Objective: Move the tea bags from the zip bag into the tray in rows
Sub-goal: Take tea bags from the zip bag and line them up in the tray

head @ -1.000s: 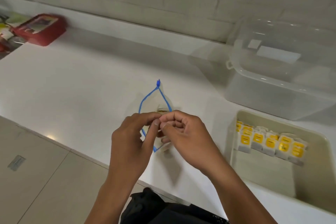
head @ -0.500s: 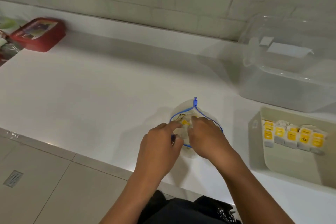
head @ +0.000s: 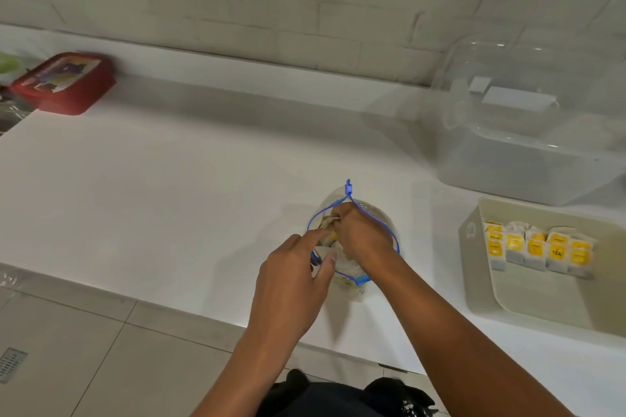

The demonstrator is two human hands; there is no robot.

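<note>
- Near the tabletop's front edge, the zip bag stands open; the right hand reaches inside, fingers clenched on tea bags, while the left hand pinches the rim.
- Risk: strings may snag together, dragging extra bags out, or the bag may tip.
- The tray, toward the right edge, holds one row.
- How many bags are gripped is hidden.

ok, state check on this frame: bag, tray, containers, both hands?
zip bag: open, mouth spread, upright on the counter
tea bags: one row standing along the tray's far side
tray: near part bare
clear bin: lid on
red box: lid on
left hand: pinches the bag's near rim
right hand: inside the bag, fingers curled on tea bags
</note>
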